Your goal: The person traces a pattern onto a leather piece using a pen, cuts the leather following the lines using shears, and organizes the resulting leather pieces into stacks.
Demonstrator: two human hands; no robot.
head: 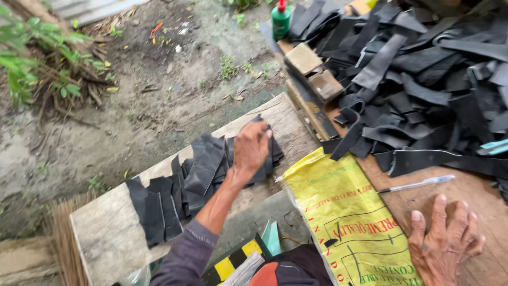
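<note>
My left hand (pixel 251 148) reaches out to a row of flat black rubber pieces (pixel 174 190) laid overlapping on a pale wooden board (pixel 106 233). Its fingers curl over the topmost black piece (pixel 262 130) at the row's far end. My right hand (pixel 443 241) lies flat with fingers spread on the brown wooden table (pixel 465 196) at the lower right, holding nothing. A pen (pixel 418 184) lies just beyond it, apart from the fingers.
A yellow printed sack (pixel 338 212) drapes over the table edge between my hands. A big heap of black rubber strips (pixel 423 79) fills the upper right, with small boxes (pixel 312 69) and a green bottle (pixel 280 21) beside it. Dirt ground, plants (pixel 32 58) and a broom (pixel 63 238) lie left.
</note>
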